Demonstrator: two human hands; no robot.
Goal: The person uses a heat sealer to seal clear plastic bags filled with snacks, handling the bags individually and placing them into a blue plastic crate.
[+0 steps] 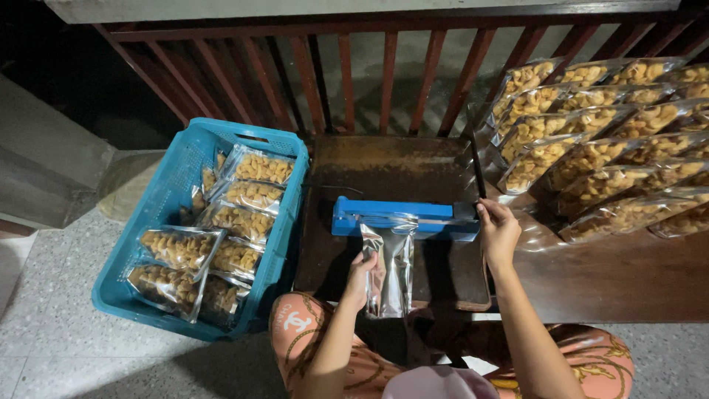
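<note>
A blue heat sealer (391, 216) lies across a dark brown board (391, 170) in front of me. A silvery clear pouch (391, 270) hangs from its jaw toward my lap. My left hand (362, 277) grips the pouch at its left edge. My right hand (498, 233) rests on the right end of the sealer, by its raised black arm (476, 159). Both forearms reach in from the bottom of the view.
A blue plastic crate (159, 210) at left holds several sealed bags of pale nuts (244, 222). Rows of similar bags (605, 125) lie overlapped at right on a wooden surface. A red-brown railing (347, 74) runs behind. Tiled floor lies below.
</note>
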